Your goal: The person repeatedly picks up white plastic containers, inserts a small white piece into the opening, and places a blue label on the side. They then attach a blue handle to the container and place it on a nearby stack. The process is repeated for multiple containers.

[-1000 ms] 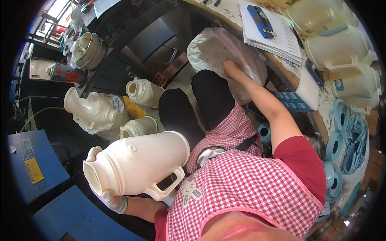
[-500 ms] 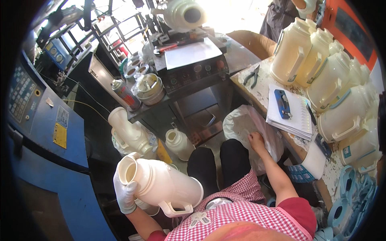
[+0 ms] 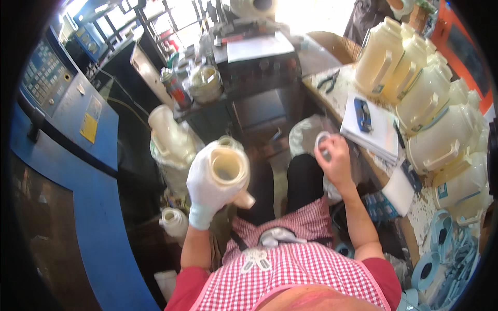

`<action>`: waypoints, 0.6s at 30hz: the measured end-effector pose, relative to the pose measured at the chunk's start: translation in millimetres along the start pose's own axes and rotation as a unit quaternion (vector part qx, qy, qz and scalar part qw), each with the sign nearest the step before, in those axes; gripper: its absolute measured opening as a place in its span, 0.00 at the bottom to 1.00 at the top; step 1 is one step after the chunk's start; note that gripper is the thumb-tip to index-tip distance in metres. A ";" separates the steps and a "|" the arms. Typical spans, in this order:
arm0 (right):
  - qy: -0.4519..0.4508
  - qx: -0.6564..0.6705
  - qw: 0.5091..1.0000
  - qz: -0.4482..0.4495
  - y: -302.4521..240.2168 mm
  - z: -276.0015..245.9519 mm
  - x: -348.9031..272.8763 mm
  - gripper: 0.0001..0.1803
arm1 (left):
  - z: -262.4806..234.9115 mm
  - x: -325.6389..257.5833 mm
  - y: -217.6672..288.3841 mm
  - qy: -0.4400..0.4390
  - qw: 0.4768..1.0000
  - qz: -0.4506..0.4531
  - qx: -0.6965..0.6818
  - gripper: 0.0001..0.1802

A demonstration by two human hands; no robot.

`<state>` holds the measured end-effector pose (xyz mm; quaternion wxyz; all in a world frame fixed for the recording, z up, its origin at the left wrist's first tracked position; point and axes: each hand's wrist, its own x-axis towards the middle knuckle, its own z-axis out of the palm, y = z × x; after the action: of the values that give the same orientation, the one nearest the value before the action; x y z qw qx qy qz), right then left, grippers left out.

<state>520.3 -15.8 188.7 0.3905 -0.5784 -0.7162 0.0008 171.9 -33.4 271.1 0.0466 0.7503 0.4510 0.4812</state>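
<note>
L hand, in white glove, wraps neck of cream jug body; grip looks firm, palm on its L side. Jug is up in front of the lap, left of ctr, mouth facing up twd wearer, handle low on R side. R hand, bare, pinches a white ring btwn thumb & fingers. Ring well apart from jug, just above edge of the white plastic bag by R knee. Blur; can't tell exact finger placement.

Handling, my judgement: keep L hand low on neck so fingers stay off the rim; mouth steady, facing wearer. Hold ring lightly by its edge: a thin band prob. bends out of round if squeezed. Glove may slip on smooth plastic, so grip deep, not w/ tips.

Around: another jug body low at L, near the blue machine; one more lies farther fwd, on a bagged heap. Spray can & bowl on the dark stand ahead. R side, on bench: pliers, paper stack w/ blue tool on top, row of handled jugs behind, blue straps nearer wearer.

In the way: bench edge close to R forearm, could catch elbow. Bag rim right under R fingers; dropped ring prob. lands in or beside it. L hand hides much of jug's side.
</note>
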 end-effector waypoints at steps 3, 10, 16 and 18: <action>-0.047 0.546 0.828 0.117 -67.2 -10.1 20.5 0.14 | 17.9 -3.1 4.2 -0.007 0.998 0.056 0.025 0.35; -0.227 0.357 0.902 -0.087 -140.9 -24.7 25.0 0.22 | 30.5 -10.7 11.6 -0.063 0.995 0.075 -0.001 0.38; -0.227 0.106 0.947 -0.200 -154.4 -8.4 23.0 0.15 | 41.8 -16.2 10.0 -0.060 0.995 0.074 0.007 0.38; -0.195 0.093 0.951 -0.222 -154.5 -2.2 21.1 0.15 | 44.8 -14.8 6.6 -0.044 0.995 0.085 0.004 0.39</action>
<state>393.0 -50.5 272.0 0.2852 -0.3543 -0.8856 0.0936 208.3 -31.7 240.4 0.0227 0.8067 0.3847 0.4481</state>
